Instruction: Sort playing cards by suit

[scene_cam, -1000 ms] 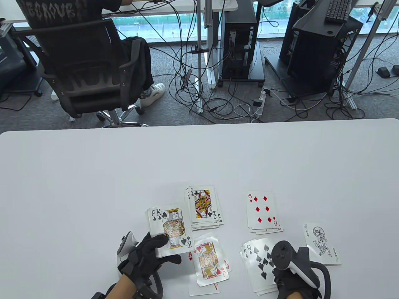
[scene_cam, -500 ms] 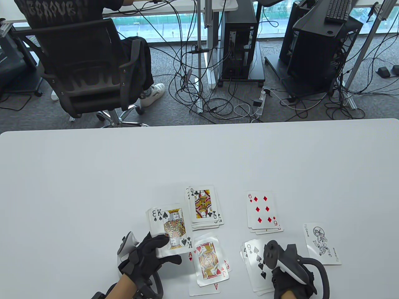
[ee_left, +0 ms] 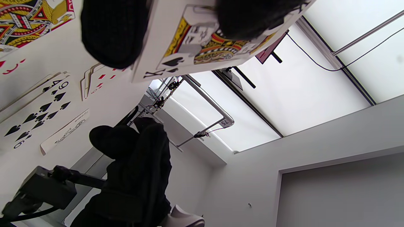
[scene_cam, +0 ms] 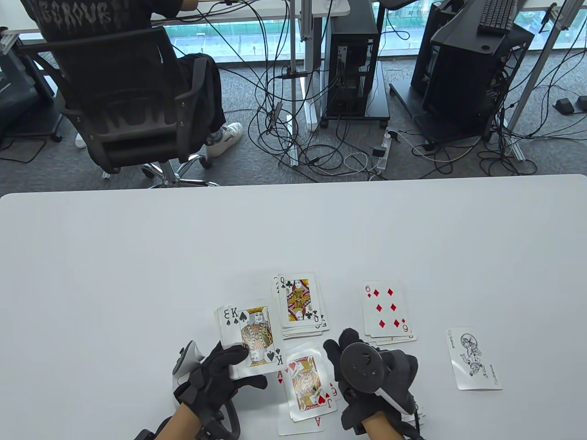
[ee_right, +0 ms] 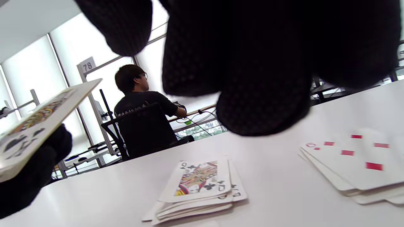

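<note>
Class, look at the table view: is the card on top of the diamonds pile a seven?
No, the top card of the diamonds pile shows a 6 in its corner and six red diamond pips.

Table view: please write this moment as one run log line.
left hand: grips fanned deck, king of spades on top | right hand: over white table, holds nothing seen

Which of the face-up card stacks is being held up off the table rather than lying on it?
The stack topped by the king of spades: the black-gloved left hand grips it, while the club, heart and diamond stacks lie flat on the white table.
</note>
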`<state>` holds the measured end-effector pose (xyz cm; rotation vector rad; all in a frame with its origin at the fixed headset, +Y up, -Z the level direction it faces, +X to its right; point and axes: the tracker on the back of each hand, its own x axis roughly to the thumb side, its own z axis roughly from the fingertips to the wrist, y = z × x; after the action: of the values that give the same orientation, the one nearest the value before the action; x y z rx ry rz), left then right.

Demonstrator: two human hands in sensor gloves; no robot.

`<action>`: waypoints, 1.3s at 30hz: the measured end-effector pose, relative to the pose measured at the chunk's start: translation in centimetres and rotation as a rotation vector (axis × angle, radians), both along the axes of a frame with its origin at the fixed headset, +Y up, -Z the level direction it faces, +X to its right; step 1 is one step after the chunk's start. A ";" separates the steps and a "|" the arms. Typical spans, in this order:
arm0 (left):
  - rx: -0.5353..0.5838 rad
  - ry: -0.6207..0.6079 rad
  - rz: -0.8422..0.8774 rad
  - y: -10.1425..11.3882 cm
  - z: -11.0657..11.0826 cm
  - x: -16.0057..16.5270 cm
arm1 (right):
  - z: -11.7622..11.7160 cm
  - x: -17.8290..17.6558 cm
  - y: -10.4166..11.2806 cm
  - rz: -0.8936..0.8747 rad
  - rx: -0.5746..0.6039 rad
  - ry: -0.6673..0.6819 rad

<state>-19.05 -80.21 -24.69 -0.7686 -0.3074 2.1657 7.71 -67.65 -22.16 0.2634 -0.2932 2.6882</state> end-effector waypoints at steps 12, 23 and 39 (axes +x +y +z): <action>0.015 -0.028 -0.003 -0.1 -0.1 0.2 | 0.9 -5.2 -4.5 -0.167 0.038 0.187; 0.031 -0.069 -0.020 -0.2 0.1 0.8 | 1.0 -5.3 -5.5 -0.290 0.098 0.133; 0.027 -0.072 -0.028 -0.4 0.0 0.8 | 0.7 -3.4 -5.5 -0.374 0.134 0.016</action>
<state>-18.22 -80.58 -24.67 -0.8324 -0.3598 2.1064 4.33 -73.19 -21.47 0.2423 -0.4691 2.3003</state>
